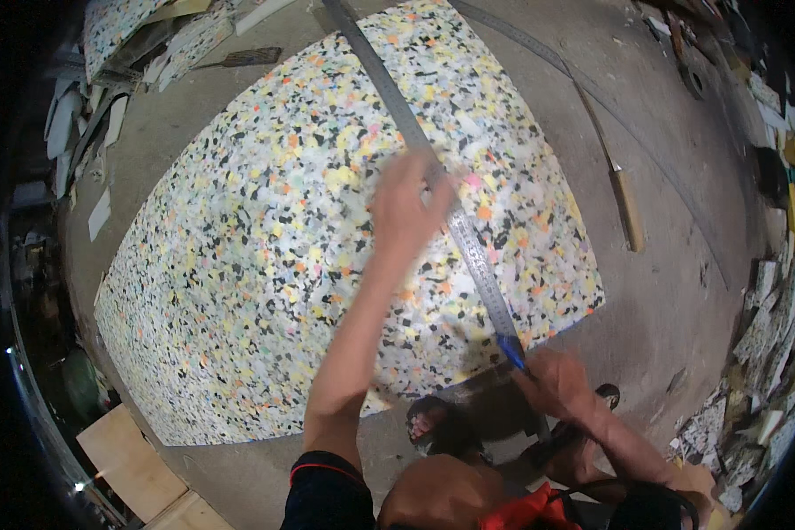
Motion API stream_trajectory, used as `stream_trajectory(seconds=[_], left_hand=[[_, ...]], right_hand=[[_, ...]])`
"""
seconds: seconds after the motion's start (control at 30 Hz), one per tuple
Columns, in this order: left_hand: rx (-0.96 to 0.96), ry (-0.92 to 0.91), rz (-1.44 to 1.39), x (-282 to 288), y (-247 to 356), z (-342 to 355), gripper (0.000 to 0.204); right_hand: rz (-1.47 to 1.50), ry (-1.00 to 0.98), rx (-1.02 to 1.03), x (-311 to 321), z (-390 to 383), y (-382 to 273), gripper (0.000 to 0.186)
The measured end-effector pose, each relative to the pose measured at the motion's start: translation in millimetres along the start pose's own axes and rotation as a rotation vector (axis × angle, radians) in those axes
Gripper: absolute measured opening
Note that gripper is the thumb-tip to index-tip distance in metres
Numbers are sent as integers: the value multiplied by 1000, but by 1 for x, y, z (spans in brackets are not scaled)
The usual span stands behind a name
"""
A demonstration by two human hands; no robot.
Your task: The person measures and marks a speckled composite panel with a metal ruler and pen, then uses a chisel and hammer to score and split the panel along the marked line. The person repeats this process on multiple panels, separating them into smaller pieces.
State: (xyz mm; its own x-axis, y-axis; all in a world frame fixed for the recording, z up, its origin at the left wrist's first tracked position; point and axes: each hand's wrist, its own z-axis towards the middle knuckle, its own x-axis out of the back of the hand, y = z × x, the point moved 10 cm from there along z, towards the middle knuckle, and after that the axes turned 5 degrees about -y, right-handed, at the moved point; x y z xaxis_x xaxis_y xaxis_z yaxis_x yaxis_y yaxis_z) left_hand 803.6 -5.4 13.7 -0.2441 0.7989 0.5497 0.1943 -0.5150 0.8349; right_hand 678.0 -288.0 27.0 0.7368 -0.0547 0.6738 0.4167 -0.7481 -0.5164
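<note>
A large sheet of speckled foam (309, 230), white with black, yellow and orange flecks, lies flat before me. Across its right part runs a long metal ruler (481, 269), slanting from the far edge to the near one. Slightly blurred, my left hand (411, 199) is on the ruler near its middle, thumb and fingers bent over it. At the sheet's near edge my right hand (556, 382) grips a blue pen (511, 352), whose tip end is against the ruler. The ruler's near end passes partly behind my right hand.
A knife with a wooden handle (627, 210) lies right of the sheet, beside a long thin metal strip (649, 150). Foam scraps (751, 371) pile up at the far right. A brush-like tool (247, 58) lies at the far left; wooden boards (132, 459) sit near left.
</note>
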Motion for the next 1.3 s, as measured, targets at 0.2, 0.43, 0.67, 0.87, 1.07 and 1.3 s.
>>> stream_trajectory(seconds=[0.2, 0.43, 0.67, 0.87, 1.07, 1.3], left_hand=[[12, 135, 522, 32, -70, 118, 100], [122, 35, 674, 21, -86, 121, 99], [61, 39, 647, 20, -79, 120, 94], [99, 25, 735, 18, -87, 123, 97], [95, 26, 743, 17, -86, 122, 97], [-7, -19, 803, -3, -108, 137, 110]], right_hand=[[-85, 86, -187, -56, -35, 61, 27], [-65, 25, -203, -70, -33, 64, 29], [-31, 83, -182, -71, -33, 62, 29], [21, 114, -173, -70, -34, 58, 28], [37, 114, -175, -68, -34, 53, 27], [-37, 91, -184, -68, -33, 60, 26]])
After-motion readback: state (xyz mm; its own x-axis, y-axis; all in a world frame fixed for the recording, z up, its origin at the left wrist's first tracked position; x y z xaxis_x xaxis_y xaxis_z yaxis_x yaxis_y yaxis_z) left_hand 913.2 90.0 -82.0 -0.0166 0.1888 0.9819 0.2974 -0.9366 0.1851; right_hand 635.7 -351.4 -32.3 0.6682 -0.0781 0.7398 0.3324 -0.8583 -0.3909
